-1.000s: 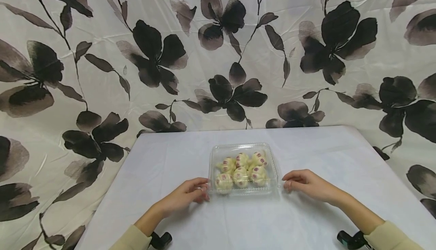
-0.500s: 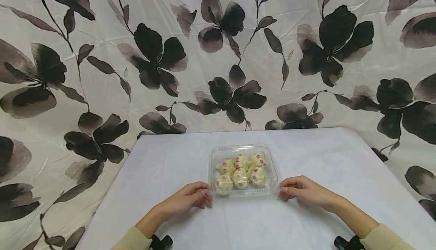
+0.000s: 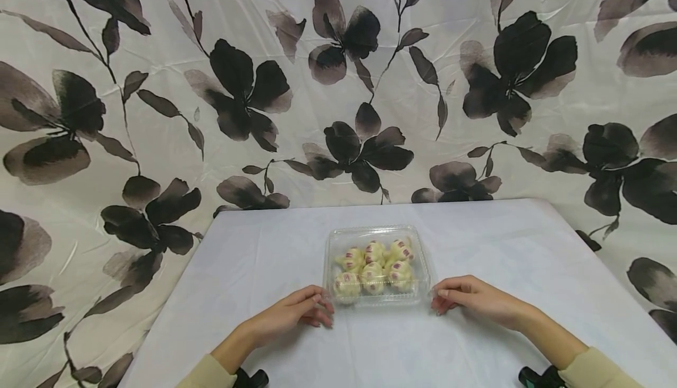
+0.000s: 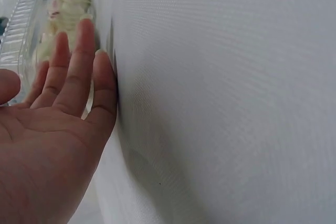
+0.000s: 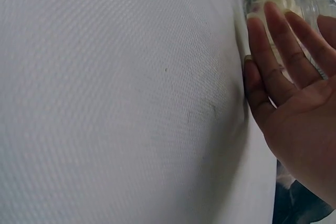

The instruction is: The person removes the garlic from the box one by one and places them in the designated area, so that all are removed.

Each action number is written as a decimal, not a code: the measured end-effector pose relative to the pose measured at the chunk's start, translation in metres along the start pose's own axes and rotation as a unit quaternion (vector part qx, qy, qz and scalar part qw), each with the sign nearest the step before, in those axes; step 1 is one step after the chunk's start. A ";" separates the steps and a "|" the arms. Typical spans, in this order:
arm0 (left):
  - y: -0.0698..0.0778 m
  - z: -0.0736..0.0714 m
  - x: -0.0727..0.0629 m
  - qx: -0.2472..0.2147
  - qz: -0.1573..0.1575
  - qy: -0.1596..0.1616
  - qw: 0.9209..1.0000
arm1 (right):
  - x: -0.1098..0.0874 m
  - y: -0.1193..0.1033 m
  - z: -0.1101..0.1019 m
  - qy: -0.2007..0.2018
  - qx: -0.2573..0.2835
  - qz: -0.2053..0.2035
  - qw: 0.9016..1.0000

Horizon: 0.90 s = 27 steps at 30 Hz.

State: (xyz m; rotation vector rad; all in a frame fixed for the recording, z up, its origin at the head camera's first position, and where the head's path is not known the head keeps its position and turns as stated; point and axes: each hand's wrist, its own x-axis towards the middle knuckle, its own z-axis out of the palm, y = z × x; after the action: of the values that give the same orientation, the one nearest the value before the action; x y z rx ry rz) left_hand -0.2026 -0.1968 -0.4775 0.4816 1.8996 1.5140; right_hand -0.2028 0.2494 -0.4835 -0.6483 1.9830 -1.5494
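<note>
A clear plastic clamshell box (image 3: 376,301) stands closed on the white-covered table. Through its lid show several pale yellow, rounded pieces (image 3: 372,276) with reddish markings, set in two rows. My left hand (image 3: 293,311) is at the box's near left corner, its fingertips right by the edge. In the left wrist view the fingers (image 4: 76,72) are loosely extended, palm showing. On the other side, my right hand (image 3: 471,297) has its fingertips at the near right corner. The right wrist view shows relaxed, slightly bent fingers (image 5: 286,51) beside the clear wall. Neither hand grips anything.
The white table (image 3: 254,247) reaches back to a hanging cloth (image 3: 296,106) printed with dark flowers. A dark wrist device (image 3: 251,378) sits under the left sleeve, and another dark device (image 3: 539,376) under the right.
My right hand has come slightly left, up to the box's edge. The left hand has shifted a little right and nearer to me. The box stays in place on the table.
</note>
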 end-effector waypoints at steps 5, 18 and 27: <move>-0.002 0.000 0.001 0.000 0.009 -0.002 1.000 | 0.000 -0.001 0.001 -0.002 0.008 -0.002 1.000; -0.003 0.002 0.000 -0.020 0.010 -0.007 1.000 | -0.001 -0.004 0.005 0.012 0.036 0.006 0.999; -0.004 0.002 0.000 -0.008 0.015 -0.009 1.000 | 0.002 0.000 0.001 -0.003 0.032 -0.008 0.999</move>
State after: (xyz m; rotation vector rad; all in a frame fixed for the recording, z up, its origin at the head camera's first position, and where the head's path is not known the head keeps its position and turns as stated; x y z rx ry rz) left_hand -0.2009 -0.1968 -0.4819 0.5163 1.8729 1.5372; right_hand -0.2031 0.2474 -0.4843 -0.6432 1.9215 -1.6112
